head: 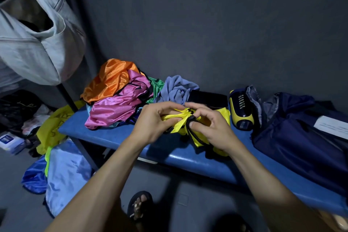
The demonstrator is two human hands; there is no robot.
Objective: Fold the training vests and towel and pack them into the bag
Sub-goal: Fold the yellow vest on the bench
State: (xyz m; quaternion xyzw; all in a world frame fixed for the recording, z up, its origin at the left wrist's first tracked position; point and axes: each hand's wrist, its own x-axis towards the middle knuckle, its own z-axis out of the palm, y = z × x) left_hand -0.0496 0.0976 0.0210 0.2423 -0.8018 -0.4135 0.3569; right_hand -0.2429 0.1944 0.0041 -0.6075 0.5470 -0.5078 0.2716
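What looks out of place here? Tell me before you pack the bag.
Several vests have slid off the blue bench: a yellow-green vest drapes over its left end, and light blue vests lie crumpled on the floor. Both hands, left hand and right hand, grip the yellow vest.

The room is dim. A dark grey wall point(207, 24) stands behind a blue padded bench point(197, 158). The floor point(17, 184) is grey. A dark metal pole point(75, 98) slants by the bench's left edge.

Left hand point(150, 120) and right hand point(211, 128) both pinch a bunched yellow vest point(177, 128) over the blue bench point(116, 133).
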